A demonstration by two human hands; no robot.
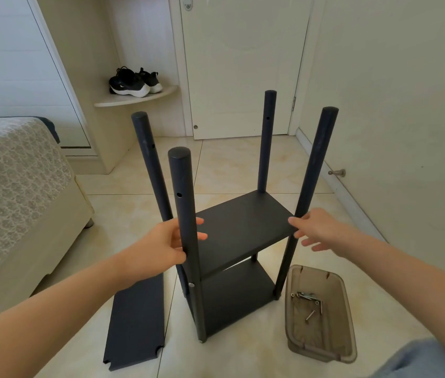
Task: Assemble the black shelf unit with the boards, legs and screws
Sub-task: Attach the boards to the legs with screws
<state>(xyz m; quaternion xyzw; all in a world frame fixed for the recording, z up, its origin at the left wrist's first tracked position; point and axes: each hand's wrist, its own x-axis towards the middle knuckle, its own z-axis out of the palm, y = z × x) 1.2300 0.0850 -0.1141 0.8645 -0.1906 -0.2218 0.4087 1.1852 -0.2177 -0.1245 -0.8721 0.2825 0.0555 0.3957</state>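
The black shelf unit stands on the tiled floor with four round legs, the near left leg closest to me. A middle board sits between the legs above a lower board. My left hand is behind the near left leg, its fingers reaching round the board's left edge. My right hand has straight fingers touching the board's right edge by the near right leg. A loose black board lies on the floor at the left. Screws lie in a clear brown tray.
A bed stands at the left. A closed white door is behind the unit, and a wall with a door stopper at the right. Black shoes sit on a corner shelf. My knee in blue fabric is at bottom right.
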